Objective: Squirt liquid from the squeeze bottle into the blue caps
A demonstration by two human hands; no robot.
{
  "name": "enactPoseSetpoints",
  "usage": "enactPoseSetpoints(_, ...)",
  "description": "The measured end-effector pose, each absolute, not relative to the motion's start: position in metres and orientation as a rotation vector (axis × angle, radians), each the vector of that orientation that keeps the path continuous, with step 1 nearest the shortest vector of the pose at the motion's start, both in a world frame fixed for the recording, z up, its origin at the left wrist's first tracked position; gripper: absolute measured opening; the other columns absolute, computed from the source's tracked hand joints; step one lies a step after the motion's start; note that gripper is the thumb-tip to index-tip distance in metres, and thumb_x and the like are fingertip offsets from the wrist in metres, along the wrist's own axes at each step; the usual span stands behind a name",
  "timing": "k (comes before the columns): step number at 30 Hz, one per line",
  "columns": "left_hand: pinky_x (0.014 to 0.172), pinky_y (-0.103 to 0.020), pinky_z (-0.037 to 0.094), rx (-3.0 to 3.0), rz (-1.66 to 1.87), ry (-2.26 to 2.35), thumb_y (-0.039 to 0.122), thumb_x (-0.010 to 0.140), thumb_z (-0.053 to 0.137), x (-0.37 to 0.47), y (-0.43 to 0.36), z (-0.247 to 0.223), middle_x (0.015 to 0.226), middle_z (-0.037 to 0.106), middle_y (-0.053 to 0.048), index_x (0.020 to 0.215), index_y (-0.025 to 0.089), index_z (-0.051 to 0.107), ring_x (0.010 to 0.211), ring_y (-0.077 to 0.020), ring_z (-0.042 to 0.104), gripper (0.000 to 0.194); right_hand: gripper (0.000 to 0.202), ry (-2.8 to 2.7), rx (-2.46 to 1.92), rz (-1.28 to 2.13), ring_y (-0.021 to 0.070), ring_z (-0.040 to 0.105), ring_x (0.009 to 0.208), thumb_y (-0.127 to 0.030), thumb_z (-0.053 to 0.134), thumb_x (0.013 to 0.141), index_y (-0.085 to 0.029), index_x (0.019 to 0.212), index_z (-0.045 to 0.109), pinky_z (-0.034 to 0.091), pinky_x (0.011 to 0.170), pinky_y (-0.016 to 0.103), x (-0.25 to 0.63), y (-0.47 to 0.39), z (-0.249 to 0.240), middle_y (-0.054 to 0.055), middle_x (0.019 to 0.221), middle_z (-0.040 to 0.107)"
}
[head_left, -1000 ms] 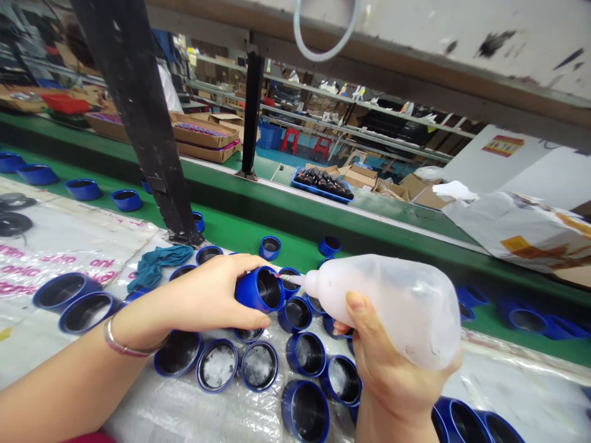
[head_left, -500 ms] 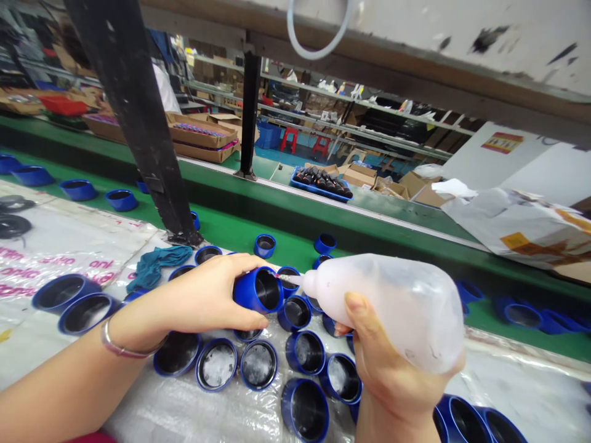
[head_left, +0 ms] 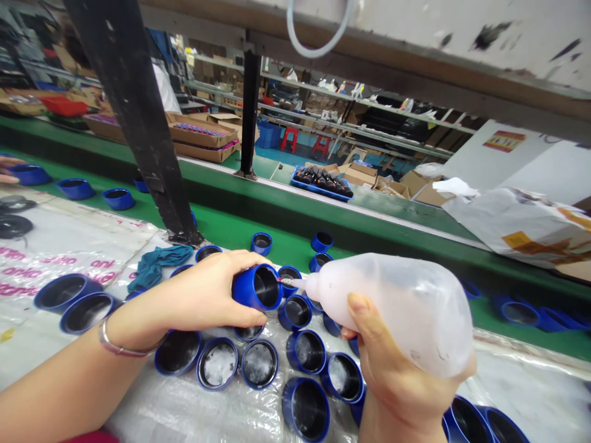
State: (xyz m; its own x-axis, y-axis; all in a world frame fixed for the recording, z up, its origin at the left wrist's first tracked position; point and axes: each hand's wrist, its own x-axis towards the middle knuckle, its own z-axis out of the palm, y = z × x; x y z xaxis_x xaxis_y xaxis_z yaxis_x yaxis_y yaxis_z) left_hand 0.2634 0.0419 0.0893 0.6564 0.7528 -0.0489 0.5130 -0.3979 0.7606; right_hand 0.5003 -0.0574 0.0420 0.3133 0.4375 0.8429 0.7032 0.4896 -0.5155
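Note:
My left hand (head_left: pixel 207 295), with a bracelet at the wrist, is wrapped round a blue cup (head_left: pixel 252 288) with a black inside, tilted so its opening faces right. My right hand (head_left: pixel 392 363) grips a translucent squeeze bottle (head_left: pixel 392 307) lying sideways. The bottle's thin nozzle (head_left: pixel 295 282) points left and its tip is at the right rim of the held cup. Several similar blue cups stand on the plastic-covered table below and around my hands, such as one (head_left: pixel 305 409) near the front edge.
A teal cloth (head_left: pixel 157 264) lies left of my left hand. Beyond runs a green conveyor belt (head_left: pixel 221 223) carrying more blue cups. A black post (head_left: pixel 138 123) rises at the left. Another person's hand (head_left: pixel 7 169) touches a cup at the far left. A wrapped bundle (head_left: pixel 521 227) sits at the right.
The bottle and my right hand have shifted slightly right. Cups on the belt have moved a little left. Another person's hand has appeared at the far left.

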Motion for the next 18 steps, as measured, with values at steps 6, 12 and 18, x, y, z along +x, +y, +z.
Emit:
enactPoseSetpoints(6, 0.106, -0.037, 0.051, 2.134, 0.411, 1.007, 0.036, 0.071, 0.084, 0.261, 0.041, 0.089, 0.128, 0.074, 0.0, 0.129, 0.026, 0.071, 0.119, -0.0273, 0.068, 0.06, 0.025, -1.312, -1.009, -0.201, 0.0167, 0.055, 0.041, -0.01, 0.09, 0.074, -0.017, 0.073, 0.066, 0.052, 0.033, 0.027, 0.499, -0.055, 0.05, 0.001, 0.068, 0.063)
enactPoseSetpoints(12, 0.102, -0.036, 0.053, 2.146, 0.446, 0.999, 0.037, 0.071, 0.085, 0.26, 0.041, 0.087, 0.125, 0.075, 0.002, 0.129, 0.029, 0.071, 0.116, -0.0261, 0.068, 0.06, 0.046, -1.323, -1.005, -0.211, 0.011, 0.05, 0.038, -0.01, 0.09, 0.072, -0.017, 0.06, 0.047, 0.05, 0.035, 0.02, 0.496, -0.056, 0.063, -0.001, 0.064, 0.062)
enactPoseSetpoints(18, 0.111, -0.041, 0.048, 2.156, 0.411, 0.988, 0.036, 0.07, 0.084, 0.261, 0.041, 0.088, 0.133, 0.072, -0.001, 0.132, 0.027, 0.069, 0.124, -0.029, 0.064, 0.065, 0.023, -1.186, -0.976, -0.071, 0.0143, 0.054, 0.043, -0.004, 0.081, 0.08, -0.02, 0.074, 0.064, 0.051, 0.034, 0.026, 0.521, -0.056, 0.022, -0.001, 0.067, 0.061)
